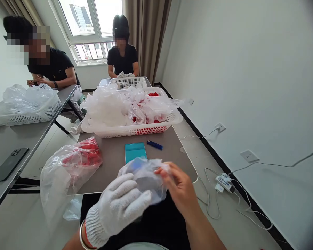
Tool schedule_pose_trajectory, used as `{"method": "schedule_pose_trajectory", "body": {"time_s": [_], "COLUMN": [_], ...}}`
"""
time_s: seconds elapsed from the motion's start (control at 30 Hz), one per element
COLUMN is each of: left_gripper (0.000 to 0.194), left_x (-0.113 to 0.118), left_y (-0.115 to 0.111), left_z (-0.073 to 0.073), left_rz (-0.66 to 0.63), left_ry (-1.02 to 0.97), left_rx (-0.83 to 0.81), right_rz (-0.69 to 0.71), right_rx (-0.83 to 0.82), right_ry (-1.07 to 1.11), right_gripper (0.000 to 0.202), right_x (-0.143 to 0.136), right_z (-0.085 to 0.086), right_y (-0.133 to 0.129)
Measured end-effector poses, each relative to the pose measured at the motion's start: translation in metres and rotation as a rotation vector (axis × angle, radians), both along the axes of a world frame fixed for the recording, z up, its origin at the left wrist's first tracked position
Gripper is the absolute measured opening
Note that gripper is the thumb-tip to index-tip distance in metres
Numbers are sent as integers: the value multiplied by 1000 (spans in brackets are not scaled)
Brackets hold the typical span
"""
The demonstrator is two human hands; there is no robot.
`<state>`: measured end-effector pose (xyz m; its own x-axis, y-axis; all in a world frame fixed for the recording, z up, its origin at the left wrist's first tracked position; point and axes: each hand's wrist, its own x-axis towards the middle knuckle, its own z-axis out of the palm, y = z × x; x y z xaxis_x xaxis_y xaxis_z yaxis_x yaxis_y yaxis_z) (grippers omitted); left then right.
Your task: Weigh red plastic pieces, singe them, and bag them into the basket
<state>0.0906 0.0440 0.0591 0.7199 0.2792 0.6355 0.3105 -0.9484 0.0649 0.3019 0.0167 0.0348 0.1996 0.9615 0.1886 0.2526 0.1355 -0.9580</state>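
- Nearby, our left hand wears a white knit glove, its fingers stretched out together and the thumb apart. They lie against a clear plastic bag; we cannot tell whether they grip it.
- Our right hand is bare, its thumb and fingers pinching the bag's upper right edge. The bag sits between our two hands, above the near edge of the table. Thin film like this may tear if we pull hard at one pinched spot, and smooth knit may let it slip.
- To our left, a bag of red material lies partly on the table, its loose end hanging past the edge. A nudge from our left forearm could drag it down.
- Just beyond our hands lie a turquoise flat item and a slim blue object; a careless reach might sweep either aside.
- Right of the table, cables lie on the floor, where a foot could snag them.
- Farther off, a white basket bears plastic film heaped above its rim; a bump might spill the top pieces.
- Farthest, we see a seated co-worker.
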Motion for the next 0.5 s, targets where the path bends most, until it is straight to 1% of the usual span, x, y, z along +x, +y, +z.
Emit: {"method": "schedule_pose_trajectory", "body": {"time_s": [0.03, 0.1, 0.17, 0.2, 0.27, 0.37, 0.43, 0.5], "left_gripper": [36, 41, 39, 37, 35, 36, 37, 41], "left_x": [3, 9, 14, 15, 14, 7, 1, -4], "left_y": [-4, -12, -18, -20, -21, -20, -20, -22], "left_z": [-2, -9, -15, -18, -22, -25, -28, -33], "left_rz": [-52, -134, -163, -164, -157, -141, -125, -88], "left_ry": [18, 52, 71, 72, 69, 46, 29, -15], "left_rx": [-45, -196, -336, -376, -394, -412, -413, -391], "right_rz": [131, 368, 555, 625, 703, 729, 765, 827], "right_rx": [-32, -116, -209, -261, -377, -496, -511, -476], "right_ry": [-10, 35, 145, 210, 351, 544, 632, 676], "right_gripper": [37, 50, 60, 62, 59, 52, 54, 58], "right_x": [-5, -16, -23, -25, -25, -23, -23, -25], "right_z": [2, 3, -1, -3, -6, -3, 2, 6], "right_y": [0, 1, 2, 2, 2, 2, 1, 0]}}
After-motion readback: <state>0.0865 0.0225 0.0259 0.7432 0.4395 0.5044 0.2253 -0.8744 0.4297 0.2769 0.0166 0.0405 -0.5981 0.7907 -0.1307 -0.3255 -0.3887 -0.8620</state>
